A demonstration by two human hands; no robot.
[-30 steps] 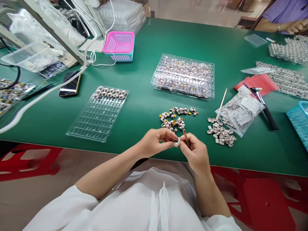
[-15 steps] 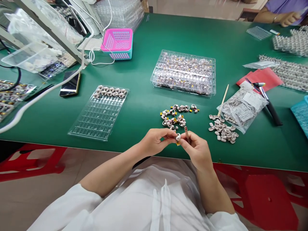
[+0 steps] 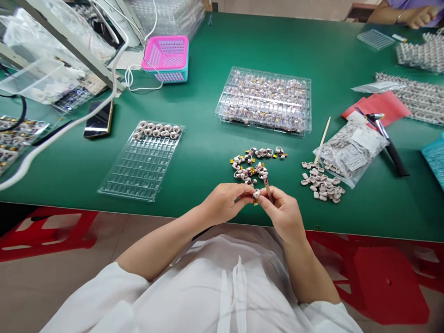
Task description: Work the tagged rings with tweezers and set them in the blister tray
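Between the fingertips of both hands is a small whitish rounded part [image 3: 256, 193] with a yellow tab below it. My left hand [image 3: 227, 201] pinches it from the left. My right hand [image 3: 282, 210] grips its other side and also holds a thin brownish stick [image 3: 268, 188], which points up between the fingers. Just beyond the fingers lies a cluster of similar whitish parts with yellow tabs [image 3: 247, 173]. To the right is a pile of small beige caps [image 3: 324, 185]. On the left, a clear slotted tray [image 3: 138, 169] carries beige parts in its far rows.
A filled clear tray stack [image 3: 265, 101] stands farther back. At right are a bag of beige caps [image 3: 352, 148], a wooden stick [image 3: 323, 138], a black-handled tool [image 3: 395, 155] and red sheets [image 3: 379, 110]. A pink basket [image 3: 166, 58] and phone [image 3: 99, 119] lie left. A co-worker's hand [image 3: 419, 17] shows far right.
The view has shifted slightly. Both hands keep their pinch on the whitish part, with little movement of the fingers. The co-worker's hand has moved slightly.
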